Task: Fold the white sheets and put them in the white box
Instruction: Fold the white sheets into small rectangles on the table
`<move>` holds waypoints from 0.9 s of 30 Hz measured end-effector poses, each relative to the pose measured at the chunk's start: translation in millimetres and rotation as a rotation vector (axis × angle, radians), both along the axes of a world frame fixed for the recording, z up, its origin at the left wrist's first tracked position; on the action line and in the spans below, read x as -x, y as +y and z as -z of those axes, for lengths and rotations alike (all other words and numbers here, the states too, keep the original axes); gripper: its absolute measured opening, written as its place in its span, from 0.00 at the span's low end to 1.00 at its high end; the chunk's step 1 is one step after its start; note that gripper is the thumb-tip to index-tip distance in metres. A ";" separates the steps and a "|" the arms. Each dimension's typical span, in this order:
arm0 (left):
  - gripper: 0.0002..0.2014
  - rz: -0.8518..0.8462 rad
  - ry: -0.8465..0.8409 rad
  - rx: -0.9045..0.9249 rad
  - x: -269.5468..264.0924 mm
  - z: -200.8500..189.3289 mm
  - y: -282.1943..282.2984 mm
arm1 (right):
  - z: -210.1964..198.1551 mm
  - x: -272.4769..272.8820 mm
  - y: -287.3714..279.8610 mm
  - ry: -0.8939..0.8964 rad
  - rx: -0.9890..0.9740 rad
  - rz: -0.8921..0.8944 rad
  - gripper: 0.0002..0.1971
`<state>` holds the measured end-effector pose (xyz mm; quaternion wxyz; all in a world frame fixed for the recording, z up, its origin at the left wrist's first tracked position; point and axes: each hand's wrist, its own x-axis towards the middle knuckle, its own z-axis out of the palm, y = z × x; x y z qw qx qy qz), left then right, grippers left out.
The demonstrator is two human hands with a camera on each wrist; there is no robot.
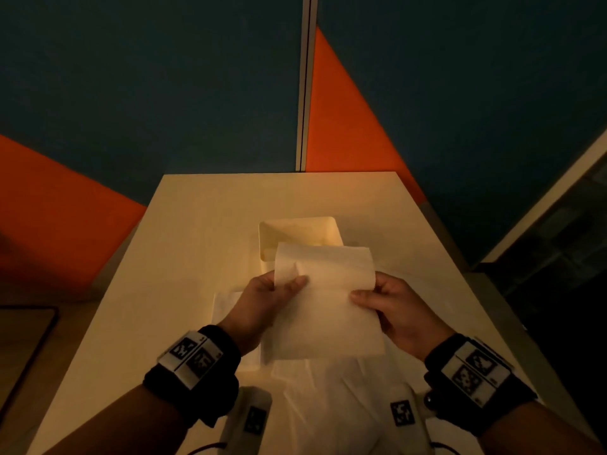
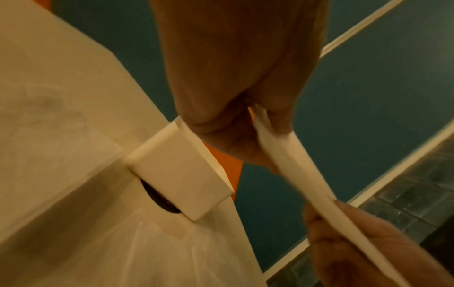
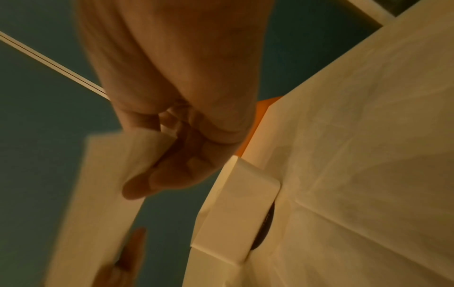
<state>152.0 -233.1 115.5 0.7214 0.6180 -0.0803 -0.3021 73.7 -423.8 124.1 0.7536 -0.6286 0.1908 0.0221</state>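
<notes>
While held up over the pale rectangular bench [image 1: 184, 224], folded partway, top edge curled over toward the person: the white paper sheet [image 1: 323, 310], largest of the task's things in the head view. Backed by blue and orange wall panels [image 1: 147, 93] beyond the bench's far edge. Spread flat on the bench under the raised sheet, reaching the near edge: more white paper sheets [image 1: 328, 405], creased. Farther back, just behind the raised sheet and partly hidden by it: the small white open-topped rectangular box [image 1: 297, 231], upright on the bench; contents too dim to tell. Pinching the sheet's left edge, thumb on top and fingers behind: the left hand [image 1: 262, 297], grip closed on the paper. Pinching the sheet's right edge the same way: the right hand [image 1: 399, 310], grip closed on the paper too, thumb lying across the upper face. Seen edge-on in the left wrist view: the sheet as a thin band running between both hands. Strapped on each wrist: black bands with white marker tags [image 1: 193, 356].
</notes>
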 end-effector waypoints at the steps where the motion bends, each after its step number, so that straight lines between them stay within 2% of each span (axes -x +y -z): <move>1: 0.13 0.026 -0.011 -0.034 -1.1 1.5 1.9 | -0.5 -0.3 -1.8 -0.011 0.011 0.011 0.12; 5: 0.12 0.194 -0.025 -0.100 -7.8 1.7 15.8 | -4.3 -0.7 -11.2 -0.030 0.066 0.033 0.09; 10: 0.27 0.477 0.080 -0.020 -14.6 -7.2 30.1 | -11.5 -0.1 -18.0 -0.021 0.135 -0.064 0.13; 12: 0.23 0.535 0.046 -0.041 -12.1 -12.0 26.6 | -13.7 -1.4 -16.7 0.010 0.142 -0.144 0.16; 14: 0.20 0.520 0.036 -0.084 -8.6 -10.9 19.5 | -13.5 -2.3 -11.1 0.026 0.195 -0.238 0.18; 17: 0.14 0.561 -0.071 -0.178 -4.1 -1.7 10.1 | -14.5 -3.1 -0.2 0.013 0.262 -0.335 0.18; 19: 0.14 0.517 -0.090 -0.198 -3.6 2.2 8.9 | -15.7 -4.0 -0.7 0.020 0.262 -0.355 0.12; 21: 0.15 0.356 -0.039 -0.180 -4.9 5.9 11.8 | -9.5 -8.4 -13.5 0.072 0.346 -0.346 0.12; 22: 0.14 0.247 -0.018 -0.181 -6.5 8.6 15.6 | -2.1 -11.0 -25.1 0.118 0.469 -0.336 0.14; 24: 0.12 0.029 0.005 -0.228 -12.6 16.3 26.3 | 12.1 -13.6 -50.8 0.219 0.834 -0.320 0.14; 27: 0.10 -0.140 0.027 -0.304 -20.4 32.0 46.1 | 34.8 -7.8 -85.5 0.472 1.271 -0.479 0.18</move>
